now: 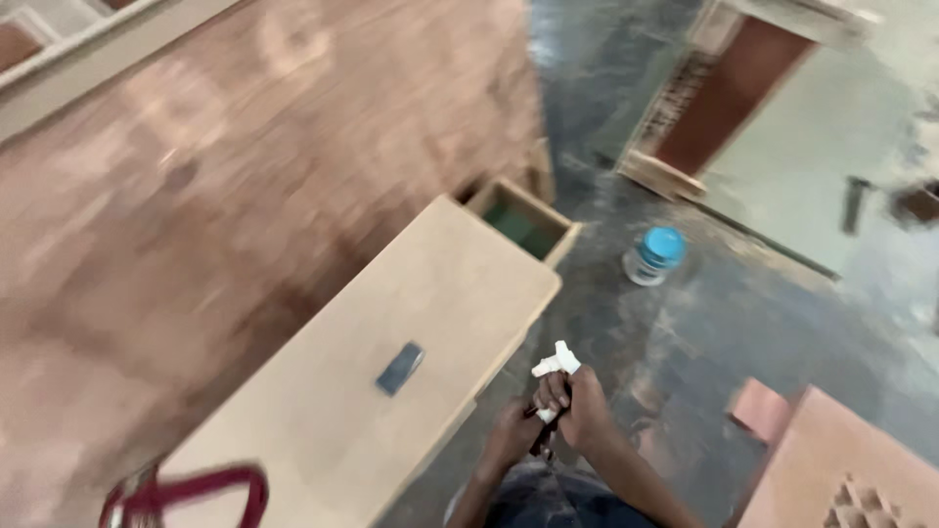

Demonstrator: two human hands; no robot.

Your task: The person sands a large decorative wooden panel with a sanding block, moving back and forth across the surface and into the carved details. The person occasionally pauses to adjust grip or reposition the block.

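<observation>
Both our hands meet low before us: right hand [584, 403] closed on a white nozzle [556, 366], left hand [515, 435] gripping below; beside the desk [391, 391]; we should hold steady

Our 2 hands together at bottom centre, right hand [585, 409] beside left hand [515, 437], white rag [555, 367] in right, board [391, 391] to our left w/ small flat block [400, 368] on it, jar [653, 255] on floor ahead-right, carved panel [841, 469] at bottom right.
</observation>
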